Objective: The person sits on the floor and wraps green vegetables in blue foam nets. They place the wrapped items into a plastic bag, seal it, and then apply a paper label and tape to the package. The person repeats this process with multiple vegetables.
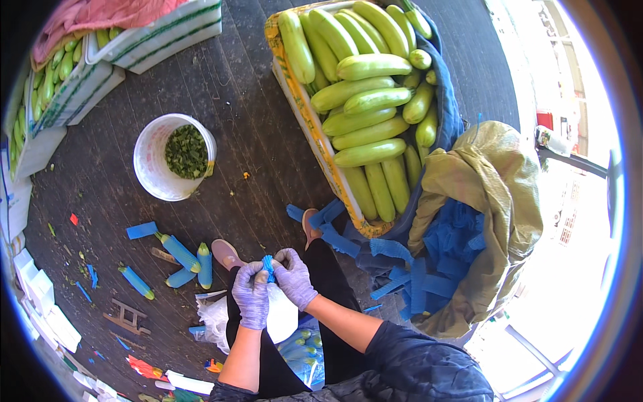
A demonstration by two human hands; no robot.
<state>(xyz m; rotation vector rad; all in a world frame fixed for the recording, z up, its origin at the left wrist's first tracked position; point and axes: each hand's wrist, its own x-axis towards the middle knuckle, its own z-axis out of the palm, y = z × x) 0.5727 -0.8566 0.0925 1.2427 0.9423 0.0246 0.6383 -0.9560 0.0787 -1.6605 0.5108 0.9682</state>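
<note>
Between my two gloved hands is a bunched blue foam net sleeve (pixel 268 268). My left hand (pixel 251 294) pinches it from one side, and my right hand (pixel 294 279) grips its other side. Both hands are above my lap, in thin pale purple gloves. A white plastic bag (pixel 281 314) lies beneath them, and a clear bag of sleeved zucchini (pixel 304 352) is between my legs. Ahead to the right, a large foam box (pixel 321 151) holds many pale green zucchini (pixel 369 123). On the floor left of my foot lie several zucchini in blue sleeves (pixel 181 254).
At right, a woven sack (pixel 495 171) spills blue foam sleeves (pixel 447 251). A white bucket (pixel 150 166) holds green trimmings (pixel 186 152). Foam boxes of zucchini (pixel 95 90) line the upper left, partly under a pink cloth (pixel 100 20). A small metal frame (pixel 128 316) lies at lower left.
</note>
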